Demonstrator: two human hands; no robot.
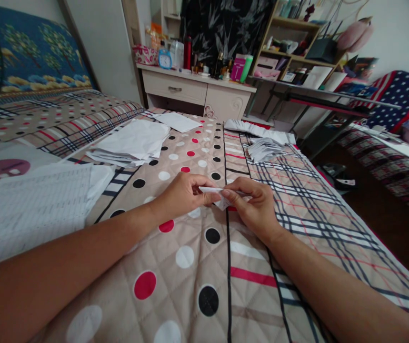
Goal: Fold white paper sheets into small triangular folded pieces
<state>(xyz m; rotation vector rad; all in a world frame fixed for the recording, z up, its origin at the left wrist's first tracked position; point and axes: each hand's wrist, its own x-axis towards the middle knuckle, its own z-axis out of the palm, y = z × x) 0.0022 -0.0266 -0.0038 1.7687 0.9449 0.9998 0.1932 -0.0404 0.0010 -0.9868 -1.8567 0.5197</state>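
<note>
Between my two hands, above the quilted bedspread (197,238), is a small folded piece of white paper (221,204). My left hand (186,194) pinches its left side between thumb and fingers. On the other side my right hand (252,202) grips the paper, thumb and forefinger pressed near its upper edge. The fingertips of both hands are close together, and part of the paper is hidden behind them. Beyond my right hand lies a fanned pile of narrow folded papers (264,149). A stack of larger white sheets (133,140) rests beyond my left hand.
Lined sheets with writing (47,205) spread at the left. A single white sheet (177,122) and a long white strip (257,131) lie toward the bed's far end. Behind stands a white dresser (175,88) with bottles and a blue clock (164,58). The bed's edge drops away at right.
</note>
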